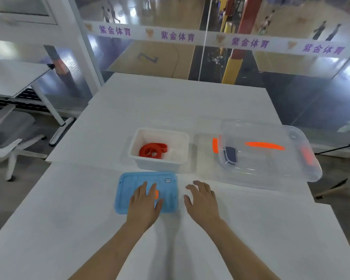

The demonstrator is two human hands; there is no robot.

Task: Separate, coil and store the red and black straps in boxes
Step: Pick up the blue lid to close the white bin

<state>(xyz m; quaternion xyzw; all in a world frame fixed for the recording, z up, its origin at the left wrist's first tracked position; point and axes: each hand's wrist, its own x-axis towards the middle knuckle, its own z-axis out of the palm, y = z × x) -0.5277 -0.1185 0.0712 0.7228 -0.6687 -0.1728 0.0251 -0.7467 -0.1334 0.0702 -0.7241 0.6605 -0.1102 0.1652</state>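
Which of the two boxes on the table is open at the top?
The white box, with the red strap coiled inside. The clear box beside it, holding the black strap, has its lid on; a blue lid lies under the left hand.

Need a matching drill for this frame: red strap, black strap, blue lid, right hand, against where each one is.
Things:
1. red strap
2. black strap
3. blue lid
4. right hand

Places:
A. under the left hand
B. inside the clear box
C. inside the white box
D. over the table, right of the lid

Pairs: 1-C, 2-B, 3-A, 4-D.
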